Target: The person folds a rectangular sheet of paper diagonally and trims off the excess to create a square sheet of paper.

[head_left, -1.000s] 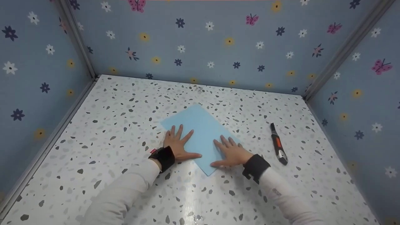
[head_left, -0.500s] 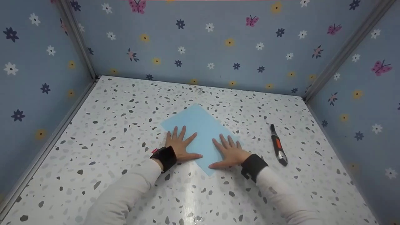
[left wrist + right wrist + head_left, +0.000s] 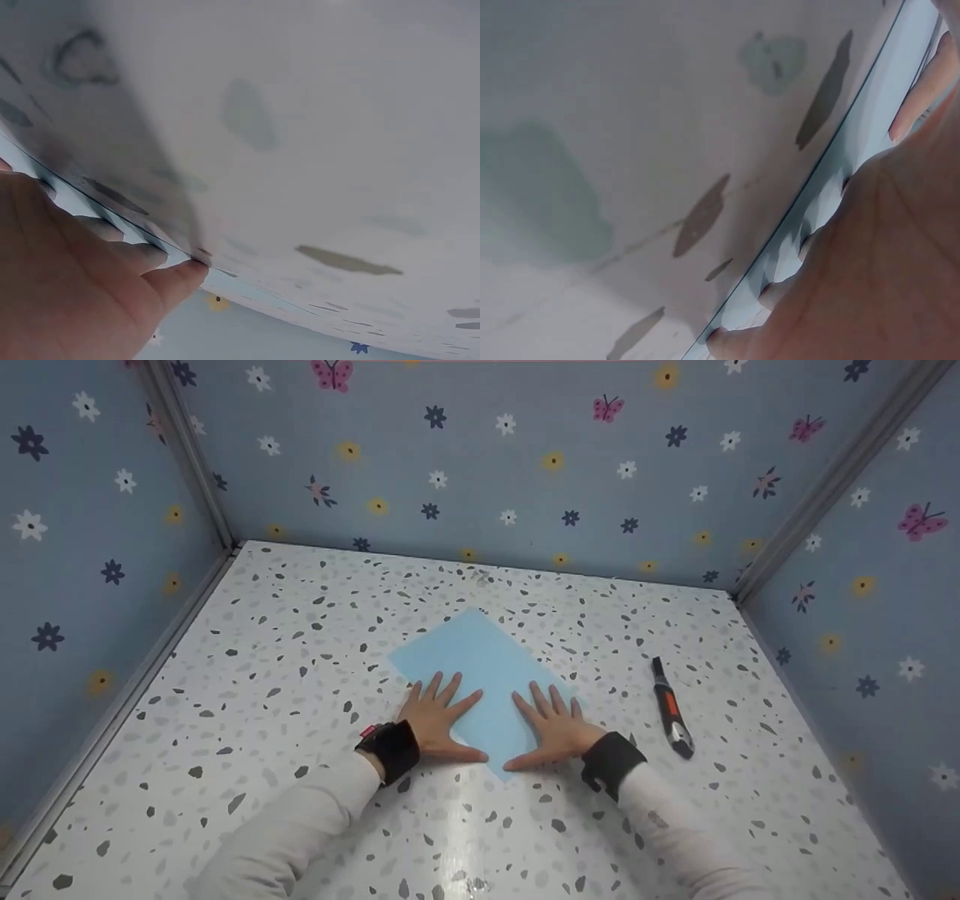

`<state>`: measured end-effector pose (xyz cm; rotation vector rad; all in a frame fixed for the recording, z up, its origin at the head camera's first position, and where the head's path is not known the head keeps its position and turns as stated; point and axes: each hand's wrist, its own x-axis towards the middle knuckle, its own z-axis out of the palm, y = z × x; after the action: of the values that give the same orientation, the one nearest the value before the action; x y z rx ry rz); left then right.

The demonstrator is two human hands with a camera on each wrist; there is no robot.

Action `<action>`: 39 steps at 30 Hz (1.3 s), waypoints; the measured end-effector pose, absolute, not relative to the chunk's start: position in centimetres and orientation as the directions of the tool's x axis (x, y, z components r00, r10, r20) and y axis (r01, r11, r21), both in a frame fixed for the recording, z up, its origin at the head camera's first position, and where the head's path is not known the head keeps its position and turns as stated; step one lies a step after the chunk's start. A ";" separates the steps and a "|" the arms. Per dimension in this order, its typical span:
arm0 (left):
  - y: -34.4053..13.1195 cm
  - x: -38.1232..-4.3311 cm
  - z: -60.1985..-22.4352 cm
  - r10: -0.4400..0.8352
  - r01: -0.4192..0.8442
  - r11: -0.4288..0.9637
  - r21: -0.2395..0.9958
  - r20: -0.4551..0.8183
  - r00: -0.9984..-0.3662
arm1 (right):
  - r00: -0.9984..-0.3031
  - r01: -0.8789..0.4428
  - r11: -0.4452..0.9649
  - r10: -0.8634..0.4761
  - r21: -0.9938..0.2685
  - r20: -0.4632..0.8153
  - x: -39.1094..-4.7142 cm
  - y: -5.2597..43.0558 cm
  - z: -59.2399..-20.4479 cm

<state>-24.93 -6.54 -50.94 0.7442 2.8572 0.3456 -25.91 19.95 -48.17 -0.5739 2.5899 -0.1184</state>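
Left hand (image 3: 435, 726) slides back along the paper (image 3: 489, 679)! I see it and right hand (image 3: 557, 731) spread there, its length running far-left to near-right.

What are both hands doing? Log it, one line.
left hand: fingers spread on blue sheet | right hand: fingers spread on blue sheet | utility knife: on table, untouched

Blue flowered wall (image 3: 465, 484) I see beyond the fingers (image 3: 540, 700), matching side walls (image 3: 71, 577) left and right of them, speckled white surface (image 3: 300, 604) beneath
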 end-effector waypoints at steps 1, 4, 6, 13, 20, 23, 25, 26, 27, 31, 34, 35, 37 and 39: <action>-6.6 -24.9 -50.8 0.501 0.462 0.847 0.264 -0.105 -0.859 | -0.795 -0.380 0.908 -0.417 -0.176 -0.441 -25.9 19.9 -48.2; -6.6 -24.7 -50.3 0.507 0.465 0.842 0.273 -0.108 -0.855 | -0.791 -0.384 0.908 -0.416 -0.165 -0.449 -25.9 19.9 -48.3; -6.6 -24.6 -50.1 0.505 0.463 0.846 0.266 -0.117 -0.855 | -0.788 -0.386 0.908 -0.416 -0.162 -0.454 -25.9 19.9 -48.3; -6.3 -24.8 -50.4 0.486 0.449 0.857 0.252 -0.108 -0.867 | -0.789 -0.386 0.904 -0.426 -0.182 -0.443 -25.9 20.0 -48.3; -6.1 -24.9 -50.4 0.473 0.435 0.864 0.252 -0.116 -0.873 | -0.781 -0.394 0.903 -0.427 -0.172 -0.455 -25.9 20.1 -48.2; -6.1 -25.0 -50.6 0.472 0.435 0.866 0.246 -0.115 -0.874 | -0.777 -0.387 0.904 -0.427 -0.184 -0.463 -25.8 20.2 -48.2; -6.1 -25.0 -50.7 0.468 0.432 0.867 0.248 -0.108 -0.877 | -0.775 -0.383 0.903 -0.428 -0.193 -0.465 -25.8 20.2 -48.3; -6.1 -25.0 -50.8 0.466 0.430 0.867 0.253 -0.102 -0.879 | -0.775 -0.382 0.903 -0.429 -0.197 -0.465 -25.8 20.3 -48.3; -6.1 -25.0 -50.9 0.463 0.427 0.867 0.255 -0.101 -0.880 | -0.774 -0.383 0.902 -0.432 -0.202 -0.462 -25.8 20.3 -48.3; -6.0 -25.0 -51.1 0.456 0.417 0.863 0.285 -0.088 -0.885 | -0.771 -0.391 0.895 -0.446 -0.216 -0.454 -25.9 20.6 -48.3; -6.0 -25.1 -50.9 0.453 0.410 0.863 0.295 -0.096 -0.886 | -0.762 -0.395 0.883 -0.469 -0.253 -0.447 -26.2 21.0 -48.2; -6.0 -25.1 -50.8 0.452 0.407 0.864 0.295 -0.101 -0.886 | -0.758 -0.397 0.877 -0.480 -0.272 -0.441 -26.3 21.1 -48.2; -6.0 -25.1 -50.6 0.450 0.403 0.862 0.307 -0.100 -0.887 | -0.750 -0.402 0.861 -0.505 -0.313 -0.428 -26.4 21.4 -48.1; -6.0 -25.1 -50.5 0.449 0.397 0.858 0.327 -0.099 -0.888 | -0.741 -0.405 0.843 -0.529 -0.354 -0.413 -26.6 21.7 -48.0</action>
<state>-25.08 -5.98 -50.46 0.6560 2.8604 0.4484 -26.57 21.75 -48.04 -0.6846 2.5105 -0.3294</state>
